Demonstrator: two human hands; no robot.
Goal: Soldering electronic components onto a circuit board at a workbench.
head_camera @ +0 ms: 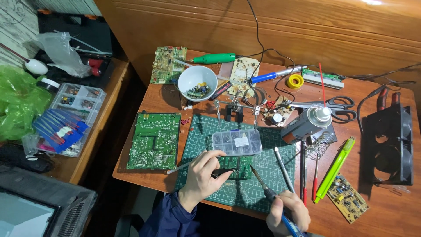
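Soldering looks to be the step in hand. Nearest the camera, the right hand (287, 210) has its grip closed around the blue handle of a soldering iron (267, 191), whose tip slants up and left toward a small green board (239, 172) lying on the cutting mat (206, 136). Just left of it, the left hand (202, 174) has its grip closed on a black tool (222, 172), whose kind I cannot tell, held against the board's left edge; a thin grey rod (179, 167) pokes out from under that hand. The tip appears just short of the board, so, as a judgement, the next move calls for a steady, small advance of the tip onto a joint while the left hand keeps the board from sliding. Beyond the board, a clear parts box (237, 142) rests on the mat, and a large green circuit board (154, 140) lies to the left on the tabletop (377, 206). To the right lie a spray can (305, 123), a coiled iron stand (319, 145) and a green brush (335, 169). Farther back stand a helping-hands clamp (234, 107), a white bowl (197, 82) of components, scissors (335, 105) and a yellow tape roll (295, 80).
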